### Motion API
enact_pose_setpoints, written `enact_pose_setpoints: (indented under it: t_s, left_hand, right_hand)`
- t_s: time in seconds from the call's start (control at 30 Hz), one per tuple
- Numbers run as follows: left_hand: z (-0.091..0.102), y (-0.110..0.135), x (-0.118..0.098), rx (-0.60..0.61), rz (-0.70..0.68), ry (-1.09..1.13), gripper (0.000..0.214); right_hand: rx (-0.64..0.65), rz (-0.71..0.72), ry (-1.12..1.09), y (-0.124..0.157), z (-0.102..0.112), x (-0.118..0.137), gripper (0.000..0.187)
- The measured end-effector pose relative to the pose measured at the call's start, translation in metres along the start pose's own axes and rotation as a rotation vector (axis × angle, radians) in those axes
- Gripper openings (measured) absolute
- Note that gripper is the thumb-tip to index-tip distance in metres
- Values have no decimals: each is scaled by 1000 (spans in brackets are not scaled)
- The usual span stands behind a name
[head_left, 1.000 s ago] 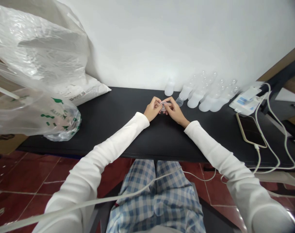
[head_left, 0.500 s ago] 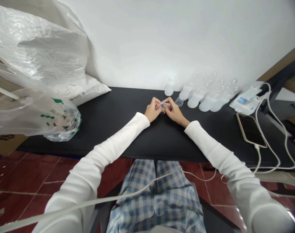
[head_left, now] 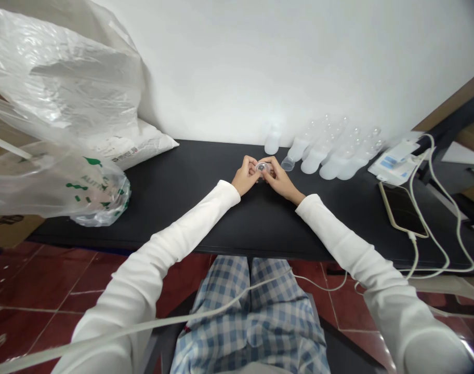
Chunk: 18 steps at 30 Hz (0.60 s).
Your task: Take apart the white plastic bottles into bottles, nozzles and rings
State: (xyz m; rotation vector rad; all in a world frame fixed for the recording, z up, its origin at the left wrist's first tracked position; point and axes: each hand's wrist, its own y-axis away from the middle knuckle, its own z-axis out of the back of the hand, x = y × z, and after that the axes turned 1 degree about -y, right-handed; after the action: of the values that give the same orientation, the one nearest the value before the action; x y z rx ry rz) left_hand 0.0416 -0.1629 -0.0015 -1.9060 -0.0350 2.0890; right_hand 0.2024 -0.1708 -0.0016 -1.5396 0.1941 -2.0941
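Observation:
Above the black table, my left hand [head_left: 245,175] and my right hand [head_left: 278,179] meet with fingers closed on a small clear round plastic piece [head_left: 263,167]. Both thumbs press at its near side; its round opening faces up toward me. Just right of my right hand lies a clear plastic cup-like cap [head_left: 287,163]. One frosted white bottle [head_left: 272,144] stands behind my hands, near the wall. Farther right, several frosted bottles [head_left: 314,161] with clear rounded tops are grouped together.
On the left, a large white plastic sack [head_left: 73,83] and a clear printed bag [head_left: 100,192] take up the table. At the right are a phone [head_left: 404,209] with a white cable [head_left: 417,254] and a white-and-blue packet [head_left: 395,162]. Another cable [head_left: 162,320] crosses my lap.
The clear piece has tilted between my fingers, so more of its round opening shows. My arms and the other things stay where they were.

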Motion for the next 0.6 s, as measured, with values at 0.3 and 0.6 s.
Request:
enact_pose_setpoints:
  t_s: [0.3,0.6]
  left_hand:
    - [2,2,1,-17,-54,-82,32]
    - [-2,4,-2,17,7,-29,29]
  right_hand:
    - [-40,4,83,1,0,-1,29]
    - [-65,-52,-84,0,-2,-4,36]
